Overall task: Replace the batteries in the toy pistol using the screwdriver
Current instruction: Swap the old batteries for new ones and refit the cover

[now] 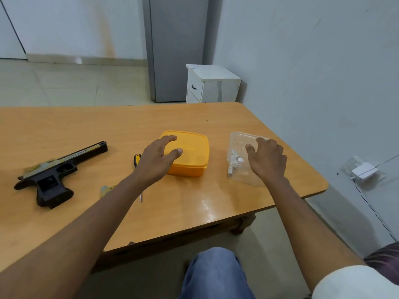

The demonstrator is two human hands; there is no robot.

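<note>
Fingers spread, left hand [159, 156] over yellow box [190, 154], right hand [266, 160] over clear tray [237, 152] at three o'clock, likely for batteries; toy pistol [56, 171] parked at nine o'clock.

Left arm hides the screwdriver [136, 160] mid-shaft and part of the cover [106, 189]. Clear tub [238, 145] contents too blurry to identify. Surface [86, 126] cut off left.

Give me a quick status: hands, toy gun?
Left hand open over yellow box. Right hand open on clear container. Toy pistol untouched, screwdriver beside left wrist.
</note>
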